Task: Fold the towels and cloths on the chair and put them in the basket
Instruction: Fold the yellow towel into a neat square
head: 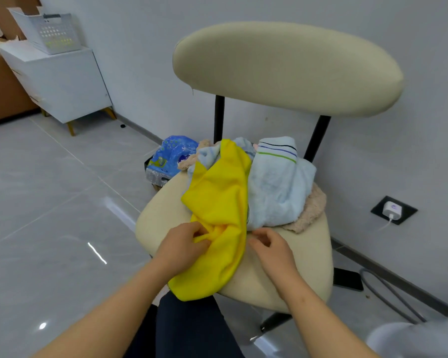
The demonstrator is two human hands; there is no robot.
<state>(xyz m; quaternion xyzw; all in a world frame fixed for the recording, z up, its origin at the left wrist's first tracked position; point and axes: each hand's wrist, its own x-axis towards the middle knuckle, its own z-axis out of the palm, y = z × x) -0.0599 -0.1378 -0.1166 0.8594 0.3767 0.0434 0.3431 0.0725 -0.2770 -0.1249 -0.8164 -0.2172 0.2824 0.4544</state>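
One limp, light yellow microfibre cloth (217,197) is bunching inside the left hand (184,244)'s gripping fingers. Beside them the right hand (269,245) is curling at its edge, likely the better hold; I cannot tell if it is pinching.

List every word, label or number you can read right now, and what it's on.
No text reads clearly.
Blue packet behind the chair: printed, too blurred to read.
White charger: bluish mark, too small to read.
Basket, yellow cloth, striped towel: none visible.
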